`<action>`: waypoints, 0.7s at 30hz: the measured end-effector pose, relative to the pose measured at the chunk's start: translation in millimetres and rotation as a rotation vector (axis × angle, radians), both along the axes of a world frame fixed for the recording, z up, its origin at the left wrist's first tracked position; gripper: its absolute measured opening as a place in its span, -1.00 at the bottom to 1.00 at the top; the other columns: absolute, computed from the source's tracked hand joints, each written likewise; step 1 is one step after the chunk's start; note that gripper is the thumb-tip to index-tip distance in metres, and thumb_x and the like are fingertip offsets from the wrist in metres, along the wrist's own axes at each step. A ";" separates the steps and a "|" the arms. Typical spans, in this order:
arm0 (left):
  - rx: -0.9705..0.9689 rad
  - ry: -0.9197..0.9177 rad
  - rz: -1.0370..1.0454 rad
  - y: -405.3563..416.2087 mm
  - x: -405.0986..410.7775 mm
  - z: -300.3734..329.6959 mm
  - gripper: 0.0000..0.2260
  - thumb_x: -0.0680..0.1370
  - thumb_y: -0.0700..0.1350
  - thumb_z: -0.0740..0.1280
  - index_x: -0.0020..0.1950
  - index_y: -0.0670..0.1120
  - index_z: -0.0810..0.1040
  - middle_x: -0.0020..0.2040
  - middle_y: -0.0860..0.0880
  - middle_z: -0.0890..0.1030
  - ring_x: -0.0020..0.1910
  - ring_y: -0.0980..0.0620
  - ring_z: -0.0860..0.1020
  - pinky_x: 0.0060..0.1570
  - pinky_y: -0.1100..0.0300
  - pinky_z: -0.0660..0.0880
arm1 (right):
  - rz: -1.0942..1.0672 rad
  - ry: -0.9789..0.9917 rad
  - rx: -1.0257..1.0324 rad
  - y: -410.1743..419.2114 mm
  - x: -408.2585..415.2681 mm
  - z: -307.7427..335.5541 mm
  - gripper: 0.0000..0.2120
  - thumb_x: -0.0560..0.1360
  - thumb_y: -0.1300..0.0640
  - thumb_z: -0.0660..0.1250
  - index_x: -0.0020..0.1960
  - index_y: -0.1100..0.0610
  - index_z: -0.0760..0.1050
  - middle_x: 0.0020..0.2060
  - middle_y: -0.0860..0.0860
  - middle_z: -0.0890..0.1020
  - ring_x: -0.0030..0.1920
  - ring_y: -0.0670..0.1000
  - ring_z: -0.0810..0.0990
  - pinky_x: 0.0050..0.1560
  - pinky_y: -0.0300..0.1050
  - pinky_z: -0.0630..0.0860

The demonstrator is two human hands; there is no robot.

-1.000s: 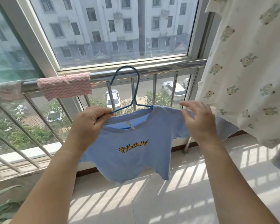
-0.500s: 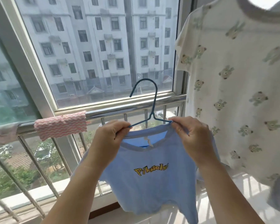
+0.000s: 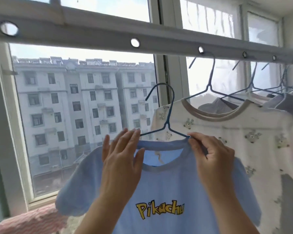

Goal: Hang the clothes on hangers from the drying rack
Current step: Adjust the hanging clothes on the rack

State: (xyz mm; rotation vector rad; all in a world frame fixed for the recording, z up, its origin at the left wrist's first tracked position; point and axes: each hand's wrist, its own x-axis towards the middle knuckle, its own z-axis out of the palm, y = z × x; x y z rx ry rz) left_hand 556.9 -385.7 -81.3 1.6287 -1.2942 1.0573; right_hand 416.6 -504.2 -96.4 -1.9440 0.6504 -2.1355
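My right hand [image 3: 210, 156] pinches the blue hanger [image 3: 167, 125] at the blue shirt [image 3: 159, 191]'s collar. My left hand [image 3: 122, 159] is flat, fingers straight, against the shirt's other shoulder. Hanger hook is below the rack bar [image 3: 108, 38], not on it. The cream bear-print shirt [image 3: 235, 125] hangs from the bar, just right of the blue shirt.

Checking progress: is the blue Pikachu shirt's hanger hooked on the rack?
Not hooked: the hanger hook sits below the rack bar, right hand pinching it.
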 end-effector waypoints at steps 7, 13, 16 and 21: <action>0.071 0.030 0.078 -8.0 -0.9 53.4 -0.37 0.54 0.04 0.20 0.49 0.06 -0.10 0.53 0.04 0.01 0.50 0.07 -0.12 0.45 0.01 -0.23 | -0.037 -0.072 -0.061 13.7 1.8 66.9 -0.79 0.48 0.03 0.24 -0.01 0.03 0.62 -0.17 0.00 0.68 -0.07 0.08 0.61 0.05 0.05 0.34; 0.057 0.002 0.082 -7.8 9.5 86.7 -0.35 0.54 0.02 0.22 0.50 0.02 -0.09 0.53 0.01 0.01 0.50 0.02 -0.08 0.46 0.00 -0.13 | -0.090 -0.075 -0.052 14.8 9.8 100.0 -0.83 0.53 0.03 0.24 0.02 -0.02 0.60 -0.10 -0.02 0.66 0.00 0.04 0.56 0.04 -0.10 0.18; 0.082 0.013 0.089 -11.0 15.5 94.1 -0.35 0.54 0.01 0.23 0.50 0.03 -0.10 0.53 0.02 0.01 0.50 0.02 -0.07 0.46 0.00 -0.10 | -0.113 -0.033 -0.033 12.0 14.4 107.1 -0.82 0.54 0.03 0.22 0.05 -0.02 0.58 -0.09 -0.02 0.65 0.02 0.06 0.54 0.02 -0.11 0.14; 0.116 0.005 0.088 -16.9 18.7 95.4 -0.34 0.53 0.03 0.23 0.50 0.04 -0.09 0.53 0.02 0.02 0.50 0.02 -0.05 0.46 -0.02 -0.06 | -0.127 -0.029 -0.010 4.0 16.3 106.5 -0.81 0.54 0.03 0.22 0.06 -0.02 0.58 -0.07 -0.01 0.65 0.04 0.06 0.54 0.04 -0.09 0.16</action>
